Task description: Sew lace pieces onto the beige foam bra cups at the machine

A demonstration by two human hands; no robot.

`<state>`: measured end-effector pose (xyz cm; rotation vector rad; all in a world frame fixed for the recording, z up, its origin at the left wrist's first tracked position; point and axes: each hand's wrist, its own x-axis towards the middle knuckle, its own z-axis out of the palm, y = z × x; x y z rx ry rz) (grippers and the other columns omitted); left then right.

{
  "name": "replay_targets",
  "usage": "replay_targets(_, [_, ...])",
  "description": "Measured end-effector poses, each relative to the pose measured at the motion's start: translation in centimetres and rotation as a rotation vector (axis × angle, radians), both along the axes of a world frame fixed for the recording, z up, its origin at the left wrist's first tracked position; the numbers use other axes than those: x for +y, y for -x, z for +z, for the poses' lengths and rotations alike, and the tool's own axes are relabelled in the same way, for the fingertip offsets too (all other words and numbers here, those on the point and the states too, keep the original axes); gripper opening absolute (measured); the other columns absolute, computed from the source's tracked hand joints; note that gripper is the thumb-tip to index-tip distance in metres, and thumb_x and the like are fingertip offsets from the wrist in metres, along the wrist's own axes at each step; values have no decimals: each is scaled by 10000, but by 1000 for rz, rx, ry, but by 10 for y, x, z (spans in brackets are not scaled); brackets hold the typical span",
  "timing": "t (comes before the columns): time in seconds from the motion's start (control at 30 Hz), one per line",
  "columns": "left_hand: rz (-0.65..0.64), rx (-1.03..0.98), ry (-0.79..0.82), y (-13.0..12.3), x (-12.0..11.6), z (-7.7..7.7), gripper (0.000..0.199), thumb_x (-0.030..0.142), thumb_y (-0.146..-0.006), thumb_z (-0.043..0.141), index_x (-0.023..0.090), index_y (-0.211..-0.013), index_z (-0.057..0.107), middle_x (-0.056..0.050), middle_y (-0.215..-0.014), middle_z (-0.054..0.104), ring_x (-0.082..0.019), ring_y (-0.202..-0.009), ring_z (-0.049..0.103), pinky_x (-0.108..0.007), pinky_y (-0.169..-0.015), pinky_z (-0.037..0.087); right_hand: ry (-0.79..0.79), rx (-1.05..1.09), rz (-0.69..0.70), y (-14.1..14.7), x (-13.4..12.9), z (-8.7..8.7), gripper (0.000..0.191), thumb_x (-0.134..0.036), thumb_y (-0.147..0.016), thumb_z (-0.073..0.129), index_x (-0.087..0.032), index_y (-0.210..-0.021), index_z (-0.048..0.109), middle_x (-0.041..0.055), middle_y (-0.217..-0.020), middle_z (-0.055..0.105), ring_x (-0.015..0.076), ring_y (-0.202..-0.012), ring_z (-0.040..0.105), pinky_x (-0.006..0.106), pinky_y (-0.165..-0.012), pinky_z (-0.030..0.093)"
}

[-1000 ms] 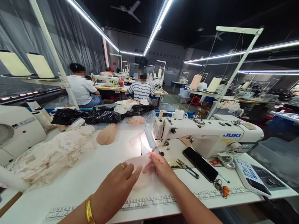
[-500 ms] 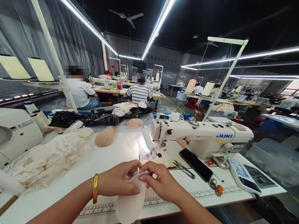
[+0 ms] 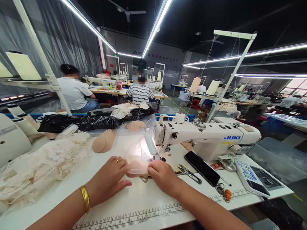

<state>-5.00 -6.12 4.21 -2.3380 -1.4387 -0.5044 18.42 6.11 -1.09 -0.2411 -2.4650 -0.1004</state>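
Observation:
A pale pink oval fabric piece (image 3: 138,167), partly translucent, lies across the sewing machine's lit needle area. At its right edge is my right hand (image 3: 165,179), closed with the fingers pinched on the fabric. My left hand (image 3: 109,179) rests at the left edge, fingers stretched forward against the fabric and the thumb held apart. The white JUKI sewing machine (image 3: 206,135) stands just beyond my right hand. Its needle and presser foot are hard to make out in the lamp's glare.
Beige oval pieces (image 3: 103,142) lie left of the machine, with another fanned stack (image 3: 135,125) behind. Cream lace (image 3: 45,163) is heaped at left. Thread snips (image 3: 190,174), a black phone (image 3: 201,167) and a keyring (image 3: 224,192) lie at right. Co-workers sit ahead.
Both hands have moved forward from the table's front edge towards the needle area, carrying the oval fabric piece. My left hand has loosened its pinch and spread its thumb.

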Motion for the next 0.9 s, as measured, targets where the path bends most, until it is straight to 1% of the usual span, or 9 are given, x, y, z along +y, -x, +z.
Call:
replay_targets(0.07, [-71,-31,126,-12,7,-9,96,120,-925,595,214,-937,574,-24,-923,676,-245,-876,602,-371,-802,460,-56,-97,47,-6,18,-9,227,-60,-972,508,-207,-818,588,6,-813,644,170,-736,526,281,-655,381])
replay_targets(0.17, [-145,6,137,-29,31,-17,283,-64,-842,487,202,-894,566,-15,-919,673,-216,-859,591,-354,-815,458,-57,-176,105,-15,35,-13,198,-87,-990,522,-213,-865,612,-1,-874,669,161,-795,561,268,-689,416])
replay_targets(0.27, [-167,111,150,-35,59,-25,284,-77,-732,529,199,-797,544,-4,-820,636,-193,-707,540,-324,-664,420,6,-168,127,-21,41,-11,209,-56,-991,489,-208,-966,630,25,-1008,709,162,-896,600,258,-725,464])
replay_targets(0.37, [-128,134,163,-35,73,-37,241,-39,-718,573,194,-712,514,-11,-743,586,-181,-615,468,-308,-546,325,102,-94,151,-27,41,-10,264,-15,-968,474,-196,-1072,636,59,-1124,717,181,-1004,600,272,-795,507])
replay_targets(0.47, [-102,59,128,-35,72,-47,226,-22,-804,532,186,-717,514,-33,-787,587,-190,-672,486,-308,-583,362,160,-67,169,-32,42,-6,314,2,-938,490,-204,-1117,645,62,-1095,713,200,-1001,584,305,-841,518])
replay_targets(0.53, [-128,0,93,-37,68,-49,238,-20,-863,476,183,-749,524,-48,-854,607,-203,-748,516,-320,-647,411,187,-77,160,-34,42,-4,321,9,-918,500,-210,-1093,655,53,-1036,706,196,-947,575,309,-824,515])
replay_targets(0.6, [-162,-14,88,-40,66,-50,256,-22,-889,437,183,-762,523,-49,-862,609,-207,-764,520,-334,-681,431,206,-97,129,-35,42,-3,308,4,-909,512,-213,-1068,661,47,-996,695,190,-904,567,298,-780,503])
replay_targets(0.73, [-125,18,142,-43,68,-51,261,-32,-873,419,184,-773,526,-43,-803,577,-206,-697,487,-342,-653,426,221,-139,75,-36,41,-2,276,-32,-926,530,-220,-1078,664,39,-979,682,189,-887,566,296,-740,473])
replay_targets(0.9, [-94,9,121,-47,71,-53,265,-43,-825,418,182,-814,555,-55,-800,561,-219,-683,476,-344,-625,416,248,-173,34,-36,40,-1,274,-69,-959,510,-233,-1120,659,37,-964,673,197,-878,554,303,-727,455])
